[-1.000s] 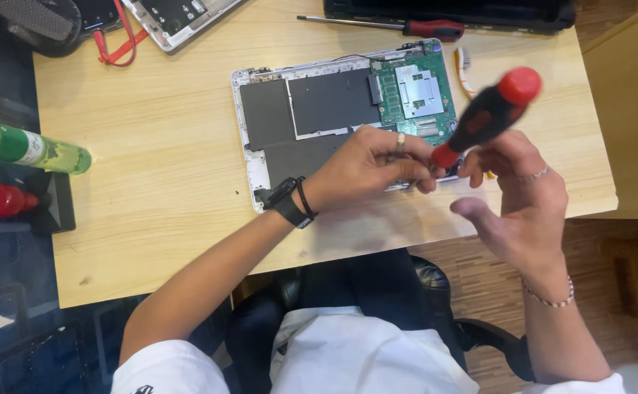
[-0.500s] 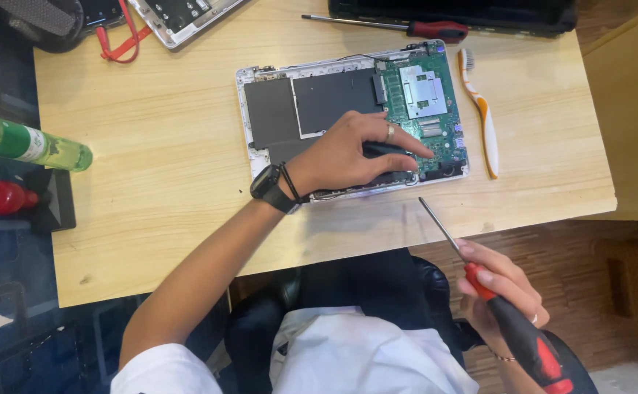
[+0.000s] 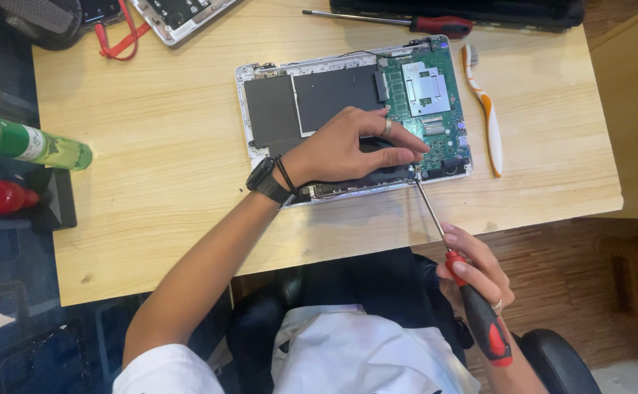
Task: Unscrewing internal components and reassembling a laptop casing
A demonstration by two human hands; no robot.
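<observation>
An opened laptop base (image 3: 275,109) lies on the wooden table (image 3: 173,146), showing dark battery panels and a green circuit board (image 3: 428,95) on its right side. My left hand (image 3: 348,149) rests flat on the near part of the laptop, fingers pointing right toward the board's lower corner. My right hand (image 3: 476,273) is below the table edge, gripping a red and black screwdriver (image 3: 479,321). Its long shaft slants up and left, and the tip meets the laptop's near right corner by my left fingertips.
An orange and white toothbrush (image 3: 487,109) lies right of the laptop. A second red-handled screwdriver (image 3: 406,22) sits at the back by a dark case (image 3: 479,9). A green bottle (image 3: 27,142) and a red-capped object (image 3: 1,197) are at the left. Another device part (image 3: 180,11) lies top left.
My right hand swung the screwdriver from above the laptop down below the table edge, then raised its tip to the laptop's near right corner. The left hand stayed on the laptop.
</observation>
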